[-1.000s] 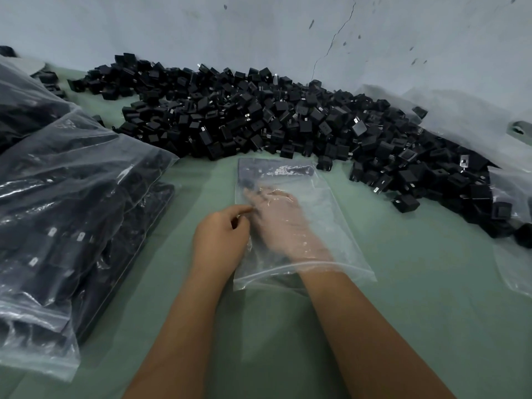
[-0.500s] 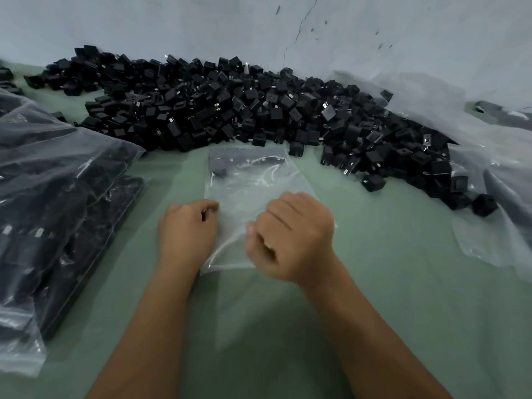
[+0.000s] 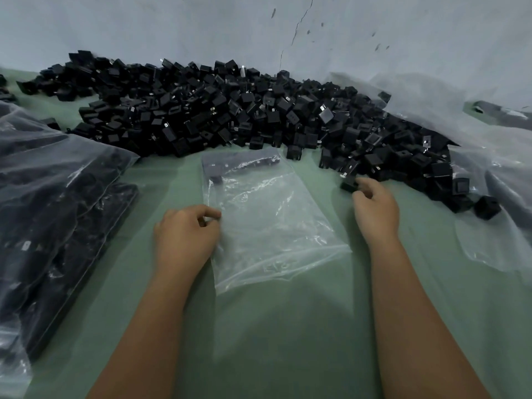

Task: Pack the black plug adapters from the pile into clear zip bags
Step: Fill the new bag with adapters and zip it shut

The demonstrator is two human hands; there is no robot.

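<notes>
A large pile of black plug adapters (image 3: 230,116) lies along the wall on the green table. In front of it a clear zip bag (image 3: 267,220) lies flat, with a few dark adapters showing at its far end. My left hand (image 3: 187,234) pinches the bag's left edge. My right hand (image 3: 374,208) is at the pile's near right edge, right of the bag, its fingertips curled onto a single black adapter (image 3: 349,184) that still rests on the table.
Filled clear bags of adapters (image 3: 57,211) are stacked at the left. Loose clear plastic sheeting (image 3: 489,174) covers the right side, with stray adapters (image 3: 486,207) on it. A pale wall (image 3: 259,33) rises right behind the pile.
My right hand has come out of the bag and moved right to the pile's edge. My left hand has kept its hold on the bag's left edge.
</notes>
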